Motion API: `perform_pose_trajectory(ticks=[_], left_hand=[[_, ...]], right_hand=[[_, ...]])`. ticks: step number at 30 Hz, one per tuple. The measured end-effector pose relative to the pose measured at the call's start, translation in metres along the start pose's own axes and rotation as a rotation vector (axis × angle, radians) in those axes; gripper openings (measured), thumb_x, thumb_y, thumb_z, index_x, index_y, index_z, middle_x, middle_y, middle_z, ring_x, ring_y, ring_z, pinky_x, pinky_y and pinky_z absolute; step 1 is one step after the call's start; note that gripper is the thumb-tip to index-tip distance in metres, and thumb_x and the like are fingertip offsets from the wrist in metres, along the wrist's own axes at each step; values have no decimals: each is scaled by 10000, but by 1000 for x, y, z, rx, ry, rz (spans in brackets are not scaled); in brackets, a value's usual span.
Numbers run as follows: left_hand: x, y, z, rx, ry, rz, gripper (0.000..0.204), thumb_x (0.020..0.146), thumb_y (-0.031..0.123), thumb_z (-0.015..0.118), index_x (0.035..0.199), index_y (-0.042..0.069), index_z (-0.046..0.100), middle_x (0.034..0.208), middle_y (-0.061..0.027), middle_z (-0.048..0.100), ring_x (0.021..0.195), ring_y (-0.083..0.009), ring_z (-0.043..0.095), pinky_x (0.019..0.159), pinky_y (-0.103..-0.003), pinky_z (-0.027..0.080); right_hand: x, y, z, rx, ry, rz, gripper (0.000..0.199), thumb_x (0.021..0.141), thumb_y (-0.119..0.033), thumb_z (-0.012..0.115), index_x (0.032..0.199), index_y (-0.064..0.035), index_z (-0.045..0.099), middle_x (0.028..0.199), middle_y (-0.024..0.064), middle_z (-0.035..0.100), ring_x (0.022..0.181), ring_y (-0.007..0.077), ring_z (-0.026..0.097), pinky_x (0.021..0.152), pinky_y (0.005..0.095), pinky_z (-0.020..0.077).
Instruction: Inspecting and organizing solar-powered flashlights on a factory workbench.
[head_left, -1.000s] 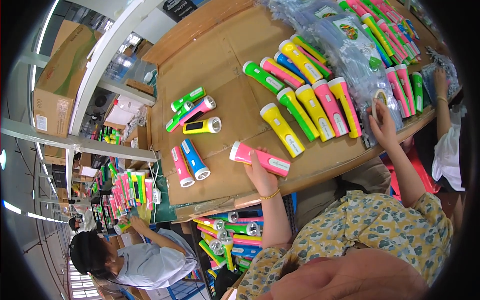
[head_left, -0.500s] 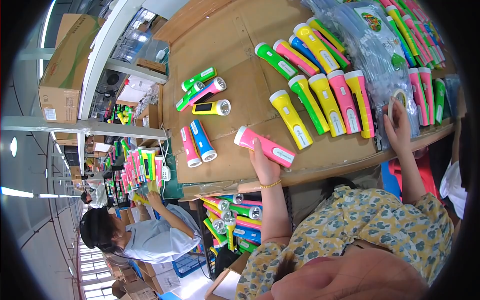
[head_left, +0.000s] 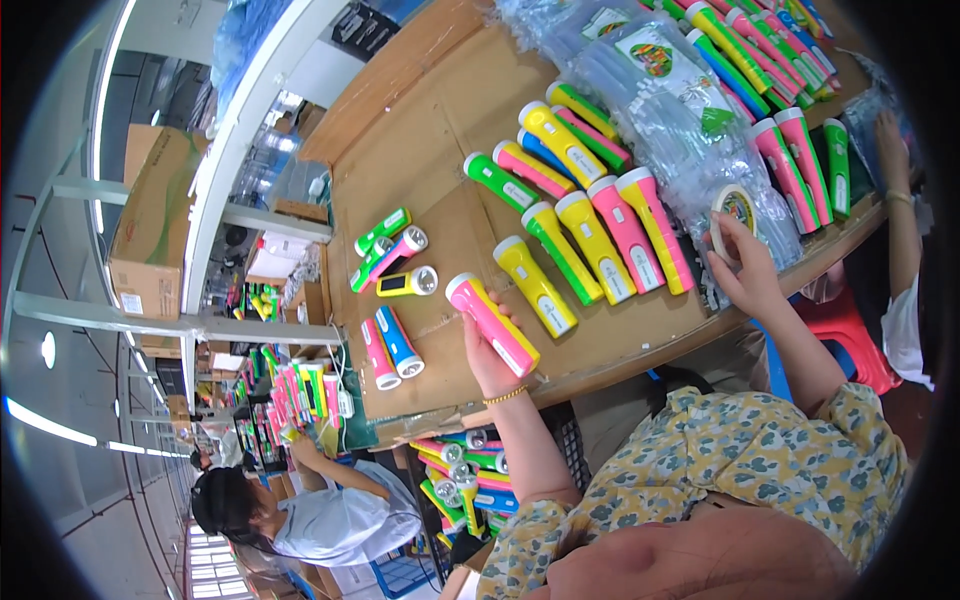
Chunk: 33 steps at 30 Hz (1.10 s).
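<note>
Two hands at work over a cardboard-topped table (head_left: 420, 150). The left hand (head_left: 487, 345) is closed around a pink flashlight (head_left: 492, 324), held just above the board near its front edge, lens end pointing away to the left. The right hand (head_left: 748, 272) grips a clear plastic bag (head_left: 730, 205) at the edge of a heap of such bags (head_left: 660, 95), fingers curled round its printed round label.

Progress, as a judgement: a row of bare flashlights (head_left: 590, 235) (yellow, green, pink) lies between the hands, not yet bagged; five more loose ones (head_left: 395, 290) lie farther left. A row of what look like bagged flashlights (head_left: 800, 160) lies beyond the right hand, so some work seems done and a good deal is left. The pink one is not in its bag yet.

Against the earlier frames: the pink flashlight lay flatter, closer to the table edge; now it is raised and angled. The right hand has moved from the flashlight row onto the bag.

A co-worker (head_left: 300, 510) sits below left, another person's arm (head_left: 900, 200) at far right.
</note>
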<state>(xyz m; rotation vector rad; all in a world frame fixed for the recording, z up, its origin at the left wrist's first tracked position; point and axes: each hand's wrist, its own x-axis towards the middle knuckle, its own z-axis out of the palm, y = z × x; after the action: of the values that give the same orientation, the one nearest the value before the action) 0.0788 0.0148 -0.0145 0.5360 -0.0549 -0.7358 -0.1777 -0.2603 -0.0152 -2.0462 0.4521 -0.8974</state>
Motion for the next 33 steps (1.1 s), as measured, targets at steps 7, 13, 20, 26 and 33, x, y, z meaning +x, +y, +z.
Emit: perform_pose_trajectory(ticks=[7,13,20,26,33], left_hand=[[2,7,-1,42,-16,-157,477,966,381,421,1296,38,389,1017,-82,555,812,-164,553,700,-319,511],[-8,10,-2,119,102,-174,460,965,417,404,1244,51,423,971,-79,557,763,-159,561,636,-302,515],[-13,8,4,237,78,-181,472,961,390,434,1256,22,416,990,-95,568,782,-181,561,673,-313,516],[-19,4,15,247,121,-199,457,964,378,426,1250,21,421,988,-102,569,782,-185,565,658,-310,517],[-25,7,13,336,176,-138,442,968,381,407,1242,36,438,1009,-98,569,802,-192,568,664,-302,515]], right_hand=[[1,-5,-2,13,10,23,492,804,-4,607,1266,-23,439,977,134,635,899,232,651,789,318,511],[4,-4,1,-16,10,20,491,788,-5,613,1251,-41,456,954,129,641,880,257,653,775,334,509],[5,-4,2,-46,0,5,485,787,-26,608,1248,-46,459,950,134,639,869,274,649,759,340,506],[5,-4,1,-42,4,23,485,786,-32,613,1247,-53,464,948,138,636,860,276,646,752,342,505],[4,-2,2,-41,1,52,492,786,-30,618,1252,-48,462,948,137,634,864,267,648,757,333,506]])
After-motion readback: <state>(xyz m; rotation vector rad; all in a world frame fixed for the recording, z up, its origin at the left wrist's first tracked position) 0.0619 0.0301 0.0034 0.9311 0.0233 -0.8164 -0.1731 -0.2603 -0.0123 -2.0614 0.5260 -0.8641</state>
